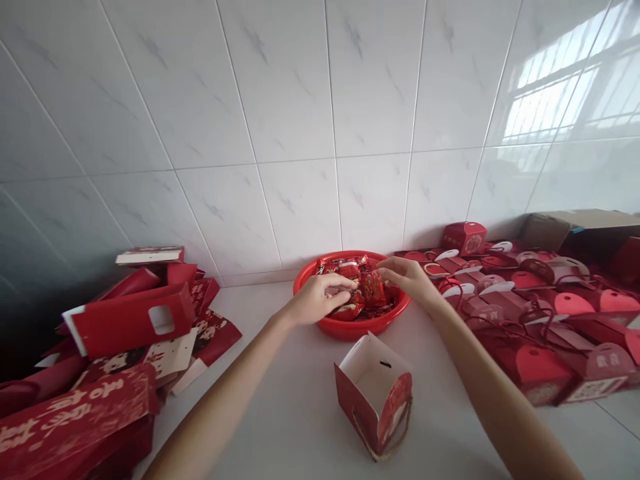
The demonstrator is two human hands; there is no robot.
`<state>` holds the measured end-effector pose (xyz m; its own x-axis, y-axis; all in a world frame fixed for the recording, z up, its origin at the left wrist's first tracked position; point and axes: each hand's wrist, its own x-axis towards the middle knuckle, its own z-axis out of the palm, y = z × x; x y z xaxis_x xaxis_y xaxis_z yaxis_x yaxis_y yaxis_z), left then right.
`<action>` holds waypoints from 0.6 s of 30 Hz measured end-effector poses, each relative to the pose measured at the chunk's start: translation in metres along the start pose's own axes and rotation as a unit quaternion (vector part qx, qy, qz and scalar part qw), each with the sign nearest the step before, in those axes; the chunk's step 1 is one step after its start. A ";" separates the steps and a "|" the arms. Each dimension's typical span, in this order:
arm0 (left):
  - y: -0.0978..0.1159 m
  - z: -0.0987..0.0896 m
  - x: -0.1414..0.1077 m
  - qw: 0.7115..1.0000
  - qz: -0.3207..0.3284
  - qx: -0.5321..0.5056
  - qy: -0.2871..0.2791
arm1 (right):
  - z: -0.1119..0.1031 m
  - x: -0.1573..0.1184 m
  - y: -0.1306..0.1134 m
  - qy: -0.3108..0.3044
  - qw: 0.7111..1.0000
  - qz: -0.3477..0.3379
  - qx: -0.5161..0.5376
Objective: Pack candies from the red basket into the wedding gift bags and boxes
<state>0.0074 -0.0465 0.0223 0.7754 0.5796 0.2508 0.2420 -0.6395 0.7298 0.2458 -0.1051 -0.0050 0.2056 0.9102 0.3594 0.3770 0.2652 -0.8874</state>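
A red plastic basket [345, 329] full of red-wrapped candies [350, 269] stands against the wall. My left hand [320, 298] reaches over its left side, thumb and fingers stretched apart above the wrapped pieces. At the right rim my right hand [407, 275] reaches in, fingers extended close to a shiny red packet [373, 289]; whether they touch it is unclear. Between my forearms stands a small red gift box [363, 400], its top open, with a white inside, a dark slot in the back wall and a rope handle hanging down the front.
Many closed red gift boxes [535, 360] with cord handles crowd the right side, with a cardboard carton [545, 230] behind. On the left lies a heap of red boxes and unfolded card [135, 320]. A white tiled wall [295, 120] rises behind the white tabletop [270, 413].
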 end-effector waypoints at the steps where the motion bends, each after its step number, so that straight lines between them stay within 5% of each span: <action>1: -0.009 -0.001 0.016 1.000 -0.001 0.028 0.003 | 0.008 0.010 0.011 0.051 0.998 0.025 0.009; 5: -0.046 0.001 0.065 0.983 -0.026 0.164 -0.085 | 0.029 0.029 0.044 0.070 0.997 0.039 0.003; 9: -0.063 0.018 0.091 0.950 -0.042 0.244 -0.189 | 0.028 0.029 0.054 0.059 0.998 0.030 -0.005; 13: -0.069 0.032 0.103 0.950 -0.055 0.243 -0.189 | 0.025 0.029 0.056 0.047 0.998 0.034 -0.011; 18: -0.075 0.018 0.095 0.977 -0.053 0.151 -0.145 | 0.028 0.031 0.057 0.034 0.998 0.044 -0.004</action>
<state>0.0737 0.0478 -0.0204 0.8585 0.5114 -0.0376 0.4563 -0.7286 0.5109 0.2488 -0.0533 -0.0527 0.2981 0.9063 0.2996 0.3615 0.1834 -0.9142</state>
